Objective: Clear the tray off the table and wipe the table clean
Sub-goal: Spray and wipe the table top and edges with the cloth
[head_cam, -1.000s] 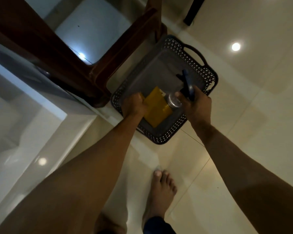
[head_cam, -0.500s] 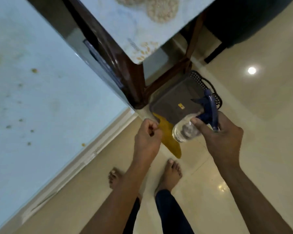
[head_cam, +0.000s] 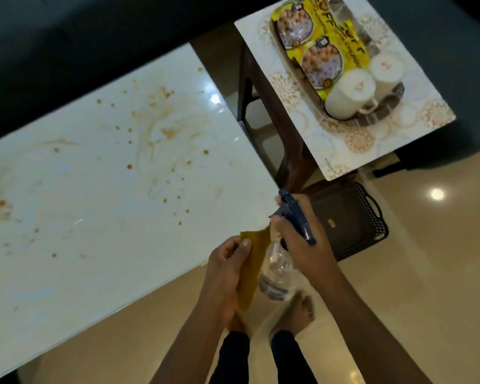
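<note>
Far left of my left hand (head_cam: 227,261), the white counter (head_cam: 100,189) carries brown stains (head_cam: 161,128) and scattered specks across most of its top. The counter's near edge runs just left of that hand.

My left hand is closed on a yellow cloth (head_cam: 251,270), thumb pressing it from the front. The cloth hangs down below the hand, over the floor (head_cam: 413,273), and its upper corner stands up above the thumb.

Just right of the cloth, touching it, is a clear spray bottle (head_cam: 275,275). My right hand (head_cam: 302,242) grips the bottle at the neck, fingers wrapped under the blue trigger head (head_cam: 294,214). The nozzle points up and left, toward the counter's corner.

Right of my right hand, a dark perforated basket (head_cam: 372,217) sits on the floor, under a side table (head_cam: 344,145) with a patterned top.

Well above and right of both hands, on that side table, rests the tray (head_cam: 396,98). It holds yellow snack packets (head_cam: 316,42) and two white mugs (head_cam: 349,92) side by side.

My bare feet (head_cam: 299,309) are below both hands.
</note>
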